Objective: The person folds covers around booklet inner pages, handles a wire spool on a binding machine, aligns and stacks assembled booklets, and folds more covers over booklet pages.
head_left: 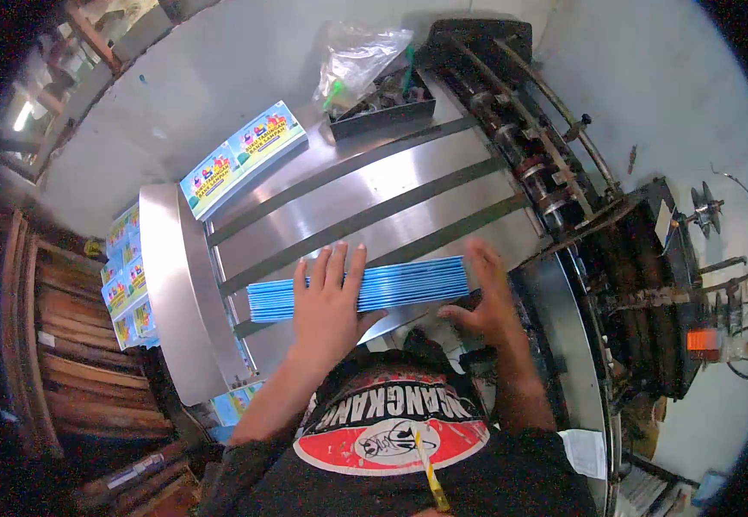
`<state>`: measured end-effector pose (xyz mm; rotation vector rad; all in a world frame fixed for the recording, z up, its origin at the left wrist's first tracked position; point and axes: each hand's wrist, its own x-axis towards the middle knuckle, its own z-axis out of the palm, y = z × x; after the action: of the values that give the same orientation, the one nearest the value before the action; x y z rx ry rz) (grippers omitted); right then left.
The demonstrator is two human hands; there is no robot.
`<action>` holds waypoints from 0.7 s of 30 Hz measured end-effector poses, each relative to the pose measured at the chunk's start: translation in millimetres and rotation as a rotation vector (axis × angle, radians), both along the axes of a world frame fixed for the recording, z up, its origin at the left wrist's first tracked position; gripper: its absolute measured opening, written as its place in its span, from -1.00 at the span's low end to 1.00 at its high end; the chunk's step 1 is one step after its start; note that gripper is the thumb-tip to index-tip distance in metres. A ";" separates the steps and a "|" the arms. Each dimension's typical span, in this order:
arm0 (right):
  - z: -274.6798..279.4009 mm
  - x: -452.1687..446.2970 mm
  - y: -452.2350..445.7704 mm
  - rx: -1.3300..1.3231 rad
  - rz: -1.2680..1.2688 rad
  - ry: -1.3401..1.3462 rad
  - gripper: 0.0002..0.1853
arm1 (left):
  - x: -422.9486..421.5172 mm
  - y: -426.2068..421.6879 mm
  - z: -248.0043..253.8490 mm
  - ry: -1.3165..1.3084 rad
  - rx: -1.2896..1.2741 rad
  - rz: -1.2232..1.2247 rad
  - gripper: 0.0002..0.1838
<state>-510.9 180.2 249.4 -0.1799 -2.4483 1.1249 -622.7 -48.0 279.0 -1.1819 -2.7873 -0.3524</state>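
A stack of thin blue booklets [408,286] lies across the metal table, its layered edges facing me. My left hand [329,302] rests on the left part of the stack, with fingers stretched across it and the thumb out along the near side. At the right end, my right hand [487,297] is open, thumb and fingers apart. Its fingertips are beside the end of the stack; whether they touch it I cannot tell.
Printed covers [245,159] lie at the table's back left. A black tray [382,108] with a plastic bag [361,65] stands behind. Dark belts [365,202] cross the metal table [305,233]. Machine rollers [546,164] are at the right. More printed sheets [128,284] hang left.
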 end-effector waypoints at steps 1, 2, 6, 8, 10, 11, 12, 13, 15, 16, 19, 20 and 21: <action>8.9 3.9 3.5 0.213 0.078 -0.038 -0.12 | 0.0 -0.1 2.7 -0.001 -0.004 -0.005 -0.01; 13.9 5.8 4.9 0.426 0.157 -0.073 -0.13 | -0.1 -0.8 4.2 0.000 -0.009 -0.009 0.00; 22.6 9.8 2.0 0.553 0.185 -0.076 -0.25 | -1.5 0.5 5.0 -0.013 0.006 0.000 0.01; 29.4 11.6 -3.3 0.537 0.151 -0.111 -0.42 | -1.2 0.5 6.1 -0.028 -0.015 0.006 0.04; 23.7 6.3 -2.3 0.515 0.141 -0.077 -0.54 | -1.3 0.6 8.2 -0.036 -0.008 0.010 0.04; 21.7 3.8 -1.6 0.494 0.123 -0.046 -0.65 | -0.4 1.0 8.9 -0.044 0.002 0.007 0.05; 23.6 0.5 -0.3 0.491 0.138 -0.036 -0.65 | 0.9 2.1 6.5 -0.039 -0.001 0.024 0.05; 27.1 -4.7 -0.3 0.448 0.118 -0.122 -0.71 | 2.1 1.9 2.2 -0.036 -0.009 0.026 0.05; 36.4 -20.4 -5.2 0.386 0.153 -0.175 -0.77 | 5.1 -0.5 1.2 -0.017 -0.035 0.056 0.04; 43.9 -25.0 -6.3 0.407 0.150 -0.179 -0.78 | 7.5 0.5 -0.1 -0.004 -0.051 0.096 0.04; 47.1 -33.4 -8.3 0.464 0.162 -0.220 -0.79 | 11.7 4.6 -10.8 0.016 -0.054 0.063 -0.12; 47.6 -34.8 -8.7 0.499 0.156 -0.271 -0.79 | 11.3 4.3 -15.2 0.033 -0.063 0.066 -0.13; 47.2 -36.3 -8.9 0.507 0.160 -0.272 -0.79 | 11.9 4.7 -18.0 0.048 -0.069 0.068 -0.14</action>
<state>-547.2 171.3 296.6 0.0240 -2.9447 0.5292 -610.8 -43.3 261.0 -1.0911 -2.8111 -0.2208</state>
